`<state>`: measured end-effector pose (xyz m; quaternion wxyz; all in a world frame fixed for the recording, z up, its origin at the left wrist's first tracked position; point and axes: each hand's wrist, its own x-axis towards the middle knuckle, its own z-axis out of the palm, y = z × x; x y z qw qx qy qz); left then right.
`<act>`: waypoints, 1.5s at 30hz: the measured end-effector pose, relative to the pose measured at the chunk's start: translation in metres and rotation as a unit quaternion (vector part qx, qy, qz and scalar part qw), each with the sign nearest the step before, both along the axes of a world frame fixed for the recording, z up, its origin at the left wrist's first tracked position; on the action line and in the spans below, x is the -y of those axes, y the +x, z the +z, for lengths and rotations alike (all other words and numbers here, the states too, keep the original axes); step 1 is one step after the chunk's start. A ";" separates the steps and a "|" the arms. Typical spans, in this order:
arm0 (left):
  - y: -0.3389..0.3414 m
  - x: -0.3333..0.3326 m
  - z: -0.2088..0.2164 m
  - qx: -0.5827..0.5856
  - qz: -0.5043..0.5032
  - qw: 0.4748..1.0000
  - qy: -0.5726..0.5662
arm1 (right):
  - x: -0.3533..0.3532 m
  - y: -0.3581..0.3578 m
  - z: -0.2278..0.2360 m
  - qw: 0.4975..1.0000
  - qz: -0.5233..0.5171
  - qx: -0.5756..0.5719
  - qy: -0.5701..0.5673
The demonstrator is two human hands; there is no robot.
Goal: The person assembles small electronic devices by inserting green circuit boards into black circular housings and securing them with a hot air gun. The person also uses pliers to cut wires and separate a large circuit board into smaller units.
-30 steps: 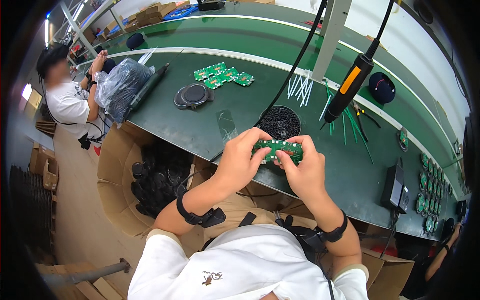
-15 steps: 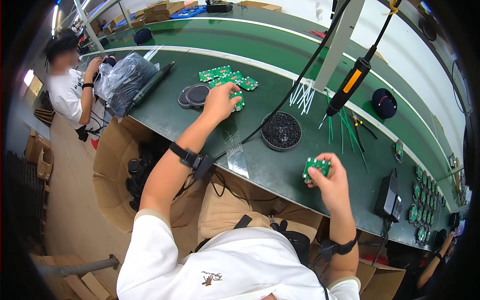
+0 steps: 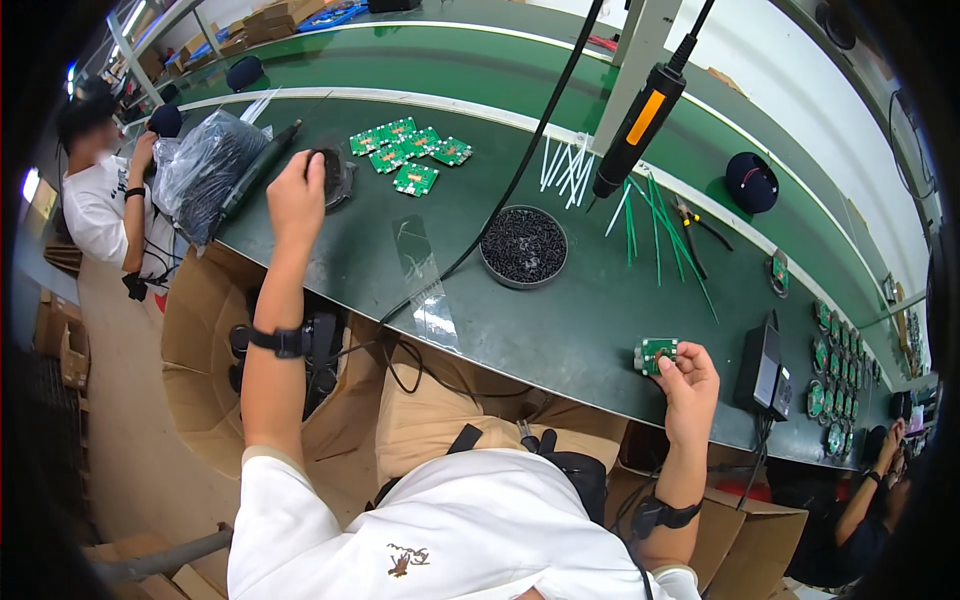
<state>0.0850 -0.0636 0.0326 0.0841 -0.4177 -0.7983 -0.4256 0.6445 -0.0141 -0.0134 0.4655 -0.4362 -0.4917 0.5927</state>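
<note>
My left hand (image 3: 298, 200) is closed at the far left of the table, its fingers on the edge of a black round disc (image 3: 332, 172). A second rim shows beneath that disc, partly hidden. At the right, near the front edge, my right hand (image 3: 688, 385) pinches a small green circuit board (image 3: 652, 355) between thumb and fingers. Several more green circuit boards (image 3: 405, 145) lie in a loose group just right of my left hand. Between the two hands stands a round dish of small black screws (image 3: 523, 247). An electric screwdriver (image 3: 640, 130) hangs above the table.
White ties (image 3: 568, 170) and green ties (image 3: 665, 235) lie by yellow-black pliers (image 3: 700, 225). A black box (image 3: 763, 375) stands before rows of assembled boards (image 3: 835, 380). A cable crosses the table. At left are a plastic bag (image 3: 215, 165), another person and an open carton (image 3: 200, 340).
My left hand has left the circuit boards and moved left to the black discs. The right hand still holds its board, now turned and slightly lower. The view has shifted a little.
</note>
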 end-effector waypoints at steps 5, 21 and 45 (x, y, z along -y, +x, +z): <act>0.112 0.043 0.029 0.351 -0.257 0.895 0.099 | 0.003 -0.010 0.007 0.998 0.023 0.058 0.011; 0.272 0.003 0.004 -0.140 -0.417 0.886 -0.145 | 0.008 -0.017 0.022 0.995 0.049 0.088 0.002; 0.285 0.038 -0.025 0.313 -0.413 0.852 0.070 | 0.007 -0.089 0.046 0.975 0.183 0.047 0.115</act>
